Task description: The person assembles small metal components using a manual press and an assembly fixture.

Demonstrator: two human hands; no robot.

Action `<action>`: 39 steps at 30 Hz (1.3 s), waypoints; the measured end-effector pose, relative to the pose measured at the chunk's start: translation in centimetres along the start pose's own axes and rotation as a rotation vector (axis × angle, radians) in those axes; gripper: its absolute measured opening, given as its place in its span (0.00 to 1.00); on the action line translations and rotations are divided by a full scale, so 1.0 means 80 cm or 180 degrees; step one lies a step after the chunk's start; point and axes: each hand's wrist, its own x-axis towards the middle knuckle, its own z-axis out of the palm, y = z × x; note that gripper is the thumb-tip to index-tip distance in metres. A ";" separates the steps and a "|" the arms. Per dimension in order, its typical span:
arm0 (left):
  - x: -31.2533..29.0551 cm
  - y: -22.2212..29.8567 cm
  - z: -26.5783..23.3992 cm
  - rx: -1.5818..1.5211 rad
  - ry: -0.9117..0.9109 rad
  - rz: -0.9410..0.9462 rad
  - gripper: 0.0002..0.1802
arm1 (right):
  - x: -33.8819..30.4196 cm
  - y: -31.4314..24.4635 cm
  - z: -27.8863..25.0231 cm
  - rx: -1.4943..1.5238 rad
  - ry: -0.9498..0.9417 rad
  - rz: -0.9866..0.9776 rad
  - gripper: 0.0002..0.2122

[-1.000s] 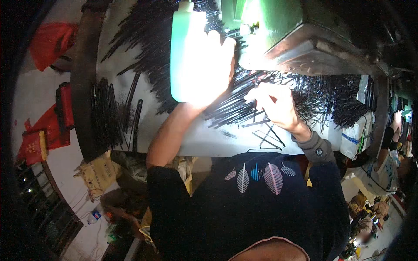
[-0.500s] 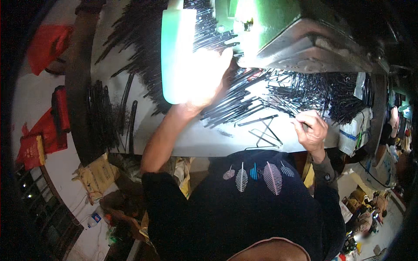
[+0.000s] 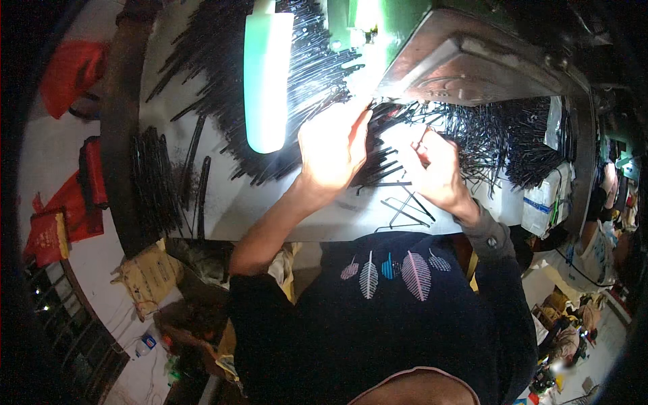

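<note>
dim surroundings frame a pale counter (image 3: 337,214), with a red cloth (image 3: 73,75) beyond its left side and a brown sack (image 3: 150,277) at the near left. black strips (image 3: 216,74) lie in a broad heap on the counter's left and middle, and a tangled pile of strips (image 3: 482,138) spreads to the right. the left hand (image 3: 334,145) is over the heap's right edge, its fingers reaching below a green machine (image 3: 472,57); glare hides whether its grip holds anything. the right hand (image 3: 435,169) is just right of it, fingers curled into a narrow grip, its contents impossible to tell. nearer the person, a few loose strips (image 3: 421,204) cross each other. a green bottle-shaped object (image 3: 265,81) glows at the far left of the hands.
</note>
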 end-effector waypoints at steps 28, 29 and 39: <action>0.017 -0.004 0.012 0.0479 0.0216 0.0665 0.14 | 0.038 0.008 0.013 0.1528 0.0100 0.0897 0.07; 0.019 -0.004 0.013 0.0474 0.0122 0.0646 0.15 | 0.038 0.009 0.012 0.1527 0.0101 0.0896 0.07; 0.022 -0.001 0.012 0.0750 0.0190 0.0900 0.18 | 0.039 0.011 0.010 0.1425 0.0141 0.0925 0.06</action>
